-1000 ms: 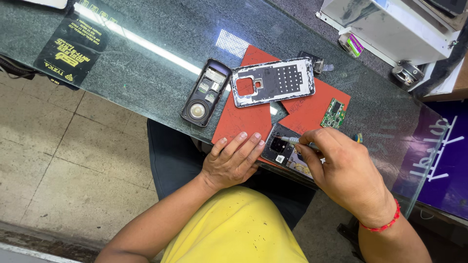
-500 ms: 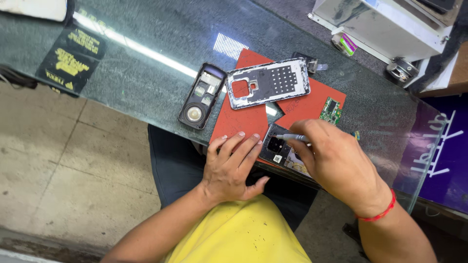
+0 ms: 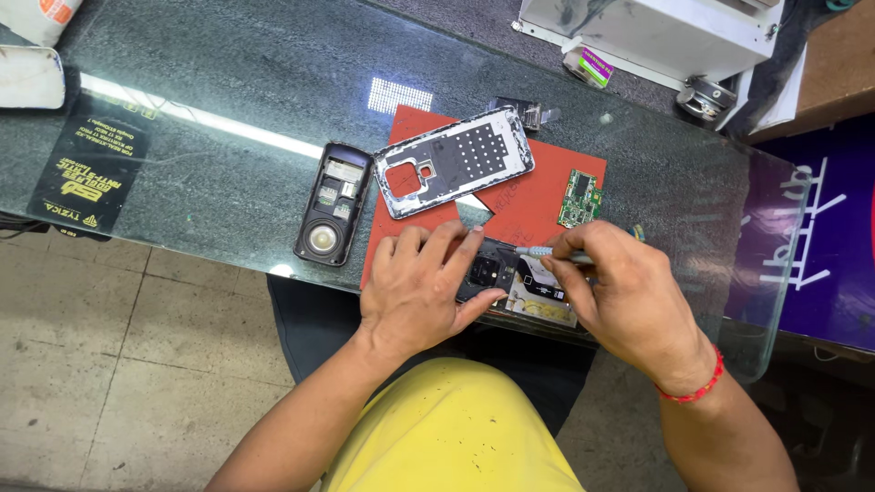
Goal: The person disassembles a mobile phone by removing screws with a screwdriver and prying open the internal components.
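Seen from above, a person works at a glass counter (image 3: 228,173) on an opened smartphone (image 3: 510,278) lying at the near edge of a red work mat (image 3: 538,196). The left hand (image 3: 419,287) lies flat with fingers spread, pressing the phone's left end to steady it. The right hand (image 3: 629,292) pinches a slim screwdriver (image 3: 538,251), its tip pointing left toward the phone's exposed interior. Doing this well likely means keeping the tool squarely seated and the phone pinned flat so nothing slips. Farther back on the mat rest a detached phone frame (image 3: 456,159) and a small green circuit board (image 3: 580,197); a dark keypad phone with its back off (image 3: 330,205) lies just left of the mat. The hands cover most of the smartphone, the tool's tip is too small to make out, and a white appliance (image 3: 656,32) is cut off at the top.
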